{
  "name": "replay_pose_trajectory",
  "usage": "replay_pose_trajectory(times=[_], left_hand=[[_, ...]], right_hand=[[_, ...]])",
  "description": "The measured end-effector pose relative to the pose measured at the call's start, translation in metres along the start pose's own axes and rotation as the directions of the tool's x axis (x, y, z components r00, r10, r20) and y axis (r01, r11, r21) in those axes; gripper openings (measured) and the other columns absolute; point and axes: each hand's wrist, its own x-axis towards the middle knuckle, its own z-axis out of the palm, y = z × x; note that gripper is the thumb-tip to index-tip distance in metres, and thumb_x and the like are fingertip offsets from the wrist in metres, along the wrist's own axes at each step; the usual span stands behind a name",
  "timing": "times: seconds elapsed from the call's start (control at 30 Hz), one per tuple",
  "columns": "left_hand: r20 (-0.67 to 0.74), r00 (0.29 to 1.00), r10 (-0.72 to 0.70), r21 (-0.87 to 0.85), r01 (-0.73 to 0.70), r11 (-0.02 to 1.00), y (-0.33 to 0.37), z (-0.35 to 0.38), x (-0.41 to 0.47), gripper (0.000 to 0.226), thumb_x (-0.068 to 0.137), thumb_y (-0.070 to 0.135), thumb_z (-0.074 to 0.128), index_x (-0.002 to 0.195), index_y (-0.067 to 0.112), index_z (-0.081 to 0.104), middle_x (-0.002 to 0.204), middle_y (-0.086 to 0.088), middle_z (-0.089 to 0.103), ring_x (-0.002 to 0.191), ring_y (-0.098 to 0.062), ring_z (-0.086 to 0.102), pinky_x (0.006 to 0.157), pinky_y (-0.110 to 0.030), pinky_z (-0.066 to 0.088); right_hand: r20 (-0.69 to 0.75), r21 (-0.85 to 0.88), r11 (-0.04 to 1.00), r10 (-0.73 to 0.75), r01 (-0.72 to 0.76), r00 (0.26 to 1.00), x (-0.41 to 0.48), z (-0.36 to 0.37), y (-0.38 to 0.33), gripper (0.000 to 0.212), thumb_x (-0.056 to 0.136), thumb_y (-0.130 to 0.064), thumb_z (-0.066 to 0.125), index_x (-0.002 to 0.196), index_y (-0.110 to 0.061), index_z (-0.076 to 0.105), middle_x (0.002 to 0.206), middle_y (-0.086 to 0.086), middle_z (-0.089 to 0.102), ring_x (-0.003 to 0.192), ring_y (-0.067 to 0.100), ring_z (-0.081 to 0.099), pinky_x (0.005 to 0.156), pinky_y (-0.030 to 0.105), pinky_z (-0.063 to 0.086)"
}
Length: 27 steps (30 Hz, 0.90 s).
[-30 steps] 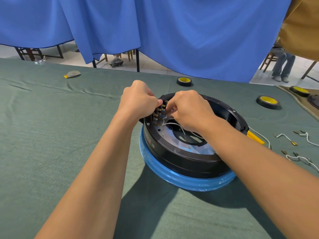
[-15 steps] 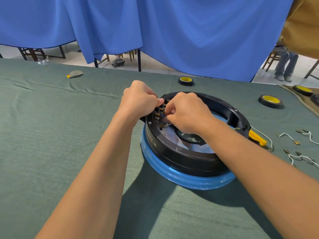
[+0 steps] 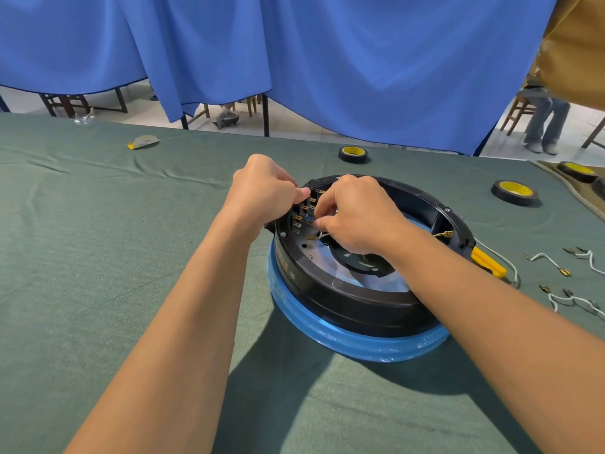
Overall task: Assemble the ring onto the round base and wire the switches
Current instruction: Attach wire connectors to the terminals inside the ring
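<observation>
Our left hand point(image 3: 265, 188) grips the glossy black ring point(image 3: 360, 306) on its blue-wrapped base point(image 3: 327, 334) while our right hand point(image 3: 357, 214) pinches a thin white wire point(image 3: 322, 235) at the brass-tabbed switches point(image 3: 304, 208).

Your left hand point(image 3: 265, 188) grips the black ring point(image 3: 343, 299) at its rim, beside the switch terminals point(image 3: 306, 208). Your right hand point(image 3: 357, 217), fingers curled, pinches a white wire point(image 3: 322, 235) at those terminals. The ring sits on the blue round base point(image 3: 327, 329) on the green cloth point(image 3: 98, 257). Loose wires point(image 3: 541, 256) lie to the right.
</observation>
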Motion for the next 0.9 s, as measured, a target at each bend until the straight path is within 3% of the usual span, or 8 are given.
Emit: replay_pose_trajectory(times=[0.23,0.4,0.57,0.9], left_hand=[[0.005,1.0,-0.004,0.037,0.004,0.999,0.003,0.0,-0.003,0.022,0.087,0.029,0.073,0.093,0.008,0.077,0.095,-0.01,0.071,0.092,-0.026,0.064,0.085,-0.041,0.056],[0.004,1.0,-0.002,0.083,0.002,0.997,0.005,0.001,-0.005,0.027,0.089,0.03,0.071,0.1,0.006,0.075,0.101,-0.013,0.069,0.093,-0.027,0.062,0.073,-0.032,0.048],[0.062,0.998,0.021,0.233,-0.035,0.972,0.008,-0.006,-0.003,0.031,0.091,0.031,0.067,0.104,0.003,0.071,0.097,-0.015,0.069,0.075,-0.023,0.06,0.053,-0.025,0.041],[0.052,0.999,0.007,0.281,-0.022,0.959,0.008,-0.009,-0.003,0.033,0.089,0.032,0.069,0.111,0.008,0.066,0.102,-0.013,0.062,0.082,-0.028,0.057,0.051,-0.028,0.035]], right_hand=[[0.014,-0.006,1.0,0.019,-0.019,1.0,0.003,0.002,-0.002,0.013,0.086,-0.022,0.07,0.098,-0.021,0.073,0.098,0.001,0.067,0.091,0.02,0.06,0.082,0.043,0.055],[0.052,-0.031,0.999,0.015,-0.013,0.999,0.004,-0.001,-0.002,0.013,0.085,-0.022,0.069,0.098,-0.022,0.071,0.1,0.002,0.066,0.093,0.022,0.059,0.081,0.04,0.053],[0.086,-0.046,0.999,0.014,-0.01,0.996,0.004,-0.003,-0.001,0.011,0.086,-0.02,0.068,0.097,-0.022,0.07,0.1,0.002,0.066,0.094,0.022,0.059,0.085,0.042,0.053],[0.104,0.014,1.0,0.021,-0.023,0.994,0.005,-0.002,-0.001,0.01,0.087,-0.019,0.068,0.096,-0.02,0.072,0.098,0.002,0.066,0.094,0.021,0.06,0.085,0.043,0.054]])
